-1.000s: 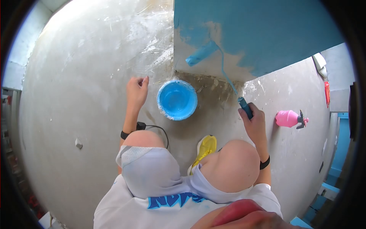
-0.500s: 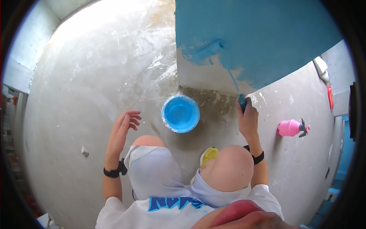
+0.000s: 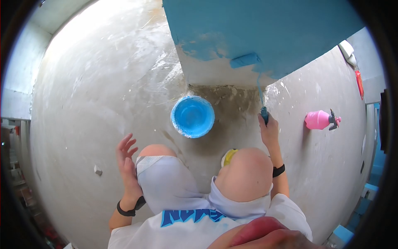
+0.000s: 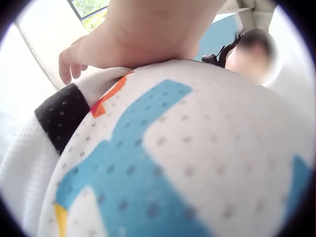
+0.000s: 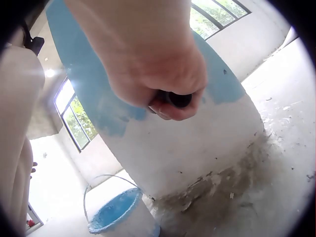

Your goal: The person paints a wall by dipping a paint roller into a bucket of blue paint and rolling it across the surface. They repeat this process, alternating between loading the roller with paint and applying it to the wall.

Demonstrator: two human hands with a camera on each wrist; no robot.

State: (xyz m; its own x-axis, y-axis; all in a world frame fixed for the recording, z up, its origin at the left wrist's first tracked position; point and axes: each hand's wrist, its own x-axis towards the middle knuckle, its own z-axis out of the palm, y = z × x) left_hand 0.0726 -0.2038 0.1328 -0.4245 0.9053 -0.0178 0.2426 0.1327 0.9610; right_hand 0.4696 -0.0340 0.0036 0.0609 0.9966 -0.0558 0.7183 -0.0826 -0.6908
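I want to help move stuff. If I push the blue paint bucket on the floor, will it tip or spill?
Probably not tip: the paint bucket looks wide and squat on flat concrete. It likely feels heavy, since blue paint shows inside. A hard shove might slosh paint out, because the top is open. Its wire handle looks safer for lifting.

Bucket blocks pillar base (floor left open).

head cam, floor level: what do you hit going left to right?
Small grey chip on the floor → left hand → blue paint bucket → right hand gripping the roller handle → pink spray bottle.
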